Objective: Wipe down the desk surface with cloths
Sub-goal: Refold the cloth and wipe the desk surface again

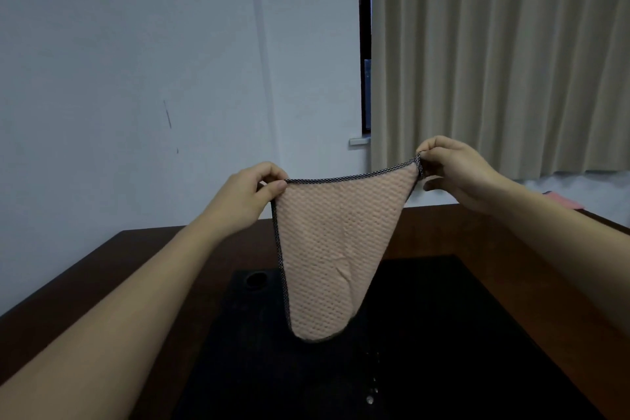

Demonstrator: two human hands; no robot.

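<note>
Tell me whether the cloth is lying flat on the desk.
No: both hands, left and right, hold the cloth up above the desk.

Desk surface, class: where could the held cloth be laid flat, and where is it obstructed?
Free: the black inset panel under the pink cloth, right of the round hole; also the brown desk edge left of it. A few droplets sit near the front. The left hand and right hand hold the cloth's corners above.
</note>
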